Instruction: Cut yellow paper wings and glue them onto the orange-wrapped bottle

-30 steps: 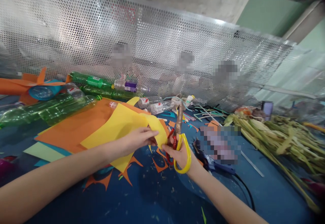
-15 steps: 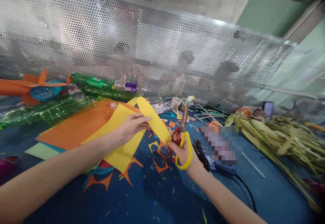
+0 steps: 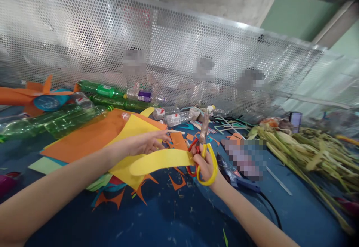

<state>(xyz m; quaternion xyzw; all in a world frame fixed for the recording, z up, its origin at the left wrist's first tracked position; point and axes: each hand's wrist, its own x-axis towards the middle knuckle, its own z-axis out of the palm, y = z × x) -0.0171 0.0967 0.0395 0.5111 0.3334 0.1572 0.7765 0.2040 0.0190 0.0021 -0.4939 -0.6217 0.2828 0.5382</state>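
Note:
My left hand (image 3: 153,142) hovers over the yellow sheet (image 3: 131,127), fingers apart and holding nothing. My right hand (image 3: 204,163) is closed round the red and yellow handles of the scissors (image 3: 204,131), whose blades point up and away from me. Between the fingertips of that same hand is one end of a long yellow paper strip (image 3: 159,161). The strip stretches leftward below my left hand, its rounded free end over the yellow sheet. Orange sheets (image 3: 81,135) lie under and beside the yellow one.
Green bottles (image 3: 75,118) lie at the left, clear bottles (image 3: 178,118) behind the hands. Orange scraps (image 3: 176,181) are scattered on the blue table (image 3: 168,224). A blue-handled tool (image 3: 248,184) with a black cable and dry husks (image 3: 305,150) lie at the right. A perforated metal screen (image 3: 168,45) stands behind.
My left hand has let go of the yellow strip. The strip's free end has swung down towards me and to the left, while my right hand still holds the other end and the scissors.

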